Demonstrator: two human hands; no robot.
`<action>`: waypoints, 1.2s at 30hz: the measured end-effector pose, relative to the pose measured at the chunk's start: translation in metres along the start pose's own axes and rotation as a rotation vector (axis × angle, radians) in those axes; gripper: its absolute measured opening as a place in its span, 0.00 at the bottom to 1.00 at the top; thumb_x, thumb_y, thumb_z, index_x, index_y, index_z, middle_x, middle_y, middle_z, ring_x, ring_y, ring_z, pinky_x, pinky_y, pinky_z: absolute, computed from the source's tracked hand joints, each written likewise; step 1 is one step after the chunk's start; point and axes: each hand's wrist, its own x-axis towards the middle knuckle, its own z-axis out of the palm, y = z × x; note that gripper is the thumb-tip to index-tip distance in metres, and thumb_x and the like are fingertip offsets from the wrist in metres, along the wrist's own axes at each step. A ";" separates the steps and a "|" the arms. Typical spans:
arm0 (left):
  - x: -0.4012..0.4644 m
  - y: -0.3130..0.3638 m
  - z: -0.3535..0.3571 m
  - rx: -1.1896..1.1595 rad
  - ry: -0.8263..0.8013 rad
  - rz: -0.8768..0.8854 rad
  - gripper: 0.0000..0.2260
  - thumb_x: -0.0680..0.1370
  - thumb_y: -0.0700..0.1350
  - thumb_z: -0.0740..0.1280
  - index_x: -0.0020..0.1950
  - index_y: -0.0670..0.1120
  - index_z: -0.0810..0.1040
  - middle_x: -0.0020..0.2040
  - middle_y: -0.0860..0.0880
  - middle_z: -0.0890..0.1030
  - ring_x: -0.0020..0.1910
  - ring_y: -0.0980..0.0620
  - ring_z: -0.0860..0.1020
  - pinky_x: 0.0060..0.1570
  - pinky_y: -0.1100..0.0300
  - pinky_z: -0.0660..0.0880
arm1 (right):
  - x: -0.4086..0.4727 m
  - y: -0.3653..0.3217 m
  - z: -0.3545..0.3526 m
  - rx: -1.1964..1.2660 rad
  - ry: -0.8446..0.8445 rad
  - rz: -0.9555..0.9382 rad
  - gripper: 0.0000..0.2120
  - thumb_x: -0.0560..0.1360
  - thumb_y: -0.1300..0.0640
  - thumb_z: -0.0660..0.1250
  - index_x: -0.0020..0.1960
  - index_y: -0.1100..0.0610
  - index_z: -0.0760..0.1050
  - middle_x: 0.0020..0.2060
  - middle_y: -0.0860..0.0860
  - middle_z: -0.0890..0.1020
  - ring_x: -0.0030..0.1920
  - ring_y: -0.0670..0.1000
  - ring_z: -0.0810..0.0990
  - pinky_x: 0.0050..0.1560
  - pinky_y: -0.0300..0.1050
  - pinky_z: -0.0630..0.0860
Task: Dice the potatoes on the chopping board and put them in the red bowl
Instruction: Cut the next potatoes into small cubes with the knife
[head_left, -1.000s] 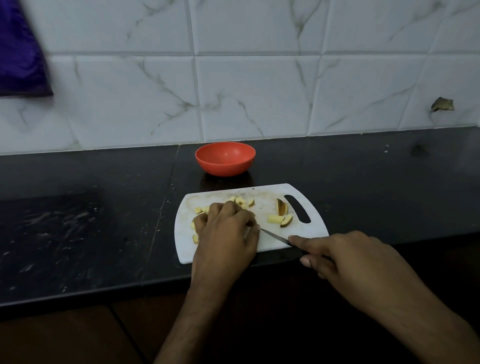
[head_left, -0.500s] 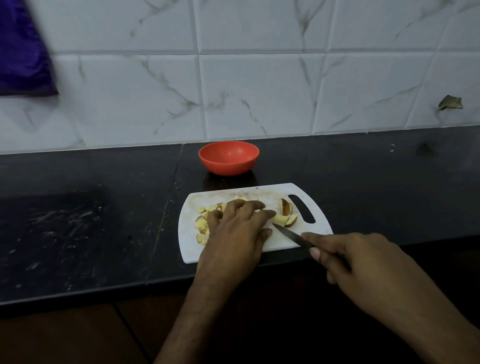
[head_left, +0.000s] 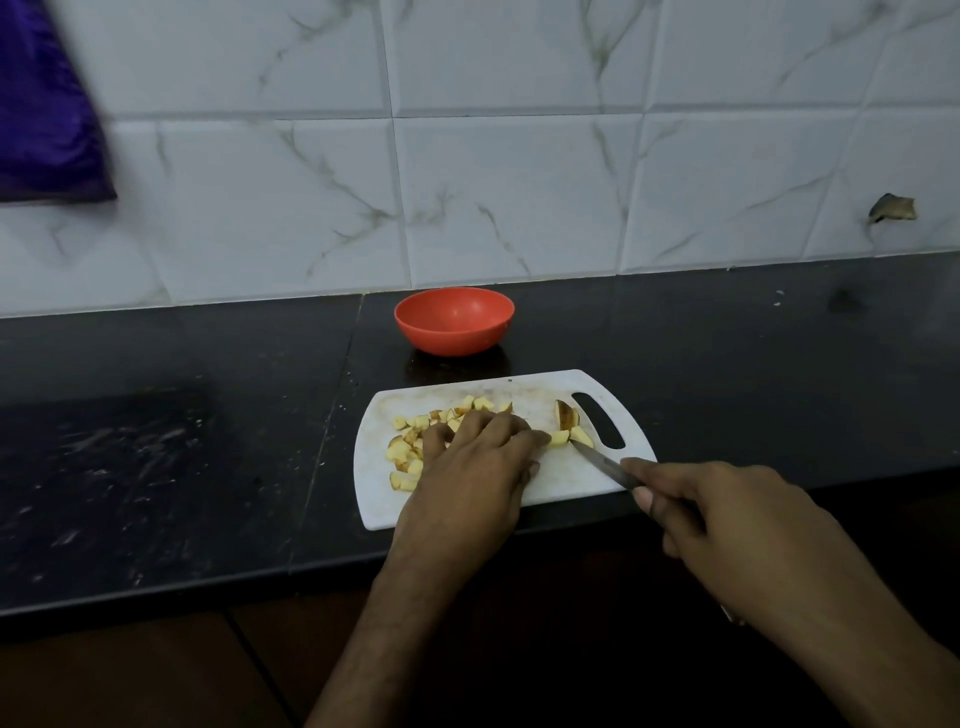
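A white chopping board (head_left: 540, 483) lies on the black counter. Several diced potato pieces (head_left: 410, 449) are piled on its left half, and larger potato wedges (head_left: 567, 415) lie near its handle slot. My left hand (head_left: 470, 470) lies flat over the board with its fingers stretched right, fingertips reaching a wedge piece (head_left: 560, 438). My right hand (head_left: 727, 519) grips a knife (head_left: 597, 462) whose tip points at the wedges. The red bowl (head_left: 454, 321) stands behind the board with nothing visible inside it.
A white marbled tile wall rises behind the counter. A purple cloth (head_left: 47, 104) hangs at the upper left. The counter's front edge (head_left: 156, 597) runs just below the board.
My left hand uncurled and its fingers stretched right toward the wedges, uncovering the diced pile. My right hand drew back right, the knife tip coming to the wedges.
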 end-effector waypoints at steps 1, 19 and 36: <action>0.000 0.000 0.001 -0.007 -0.003 -0.001 0.17 0.85 0.52 0.54 0.74 0.60 0.66 0.71 0.60 0.67 0.72 0.57 0.59 0.71 0.47 0.55 | 0.000 0.000 -0.001 0.000 -0.003 0.002 0.17 0.81 0.40 0.54 0.69 0.28 0.66 0.43 0.37 0.80 0.45 0.39 0.79 0.48 0.38 0.79; 0.001 0.000 -0.001 -0.048 -0.001 0.028 0.15 0.85 0.51 0.56 0.70 0.62 0.70 0.71 0.62 0.70 0.72 0.59 0.60 0.71 0.47 0.54 | -0.007 0.002 -0.009 0.091 -0.038 -0.001 0.15 0.79 0.38 0.60 0.63 0.24 0.68 0.36 0.37 0.82 0.35 0.26 0.75 0.41 0.36 0.79; -0.009 0.003 0.002 -0.078 0.187 -0.116 0.10 0.80 0.58 0.64 0.58 0.58 0.79 0.58 0.61 0.78 0.66 0.58 0.63 0.67 0.50 0.54 | -0.009 -0.018 0.009 0.208 0.026 -0.044 0.19 0.82 0.44 0.57 0.71 0.32 0.65 0.38 0.41 0.82 0.41 0.39 0.80 0.41 0.30 0.75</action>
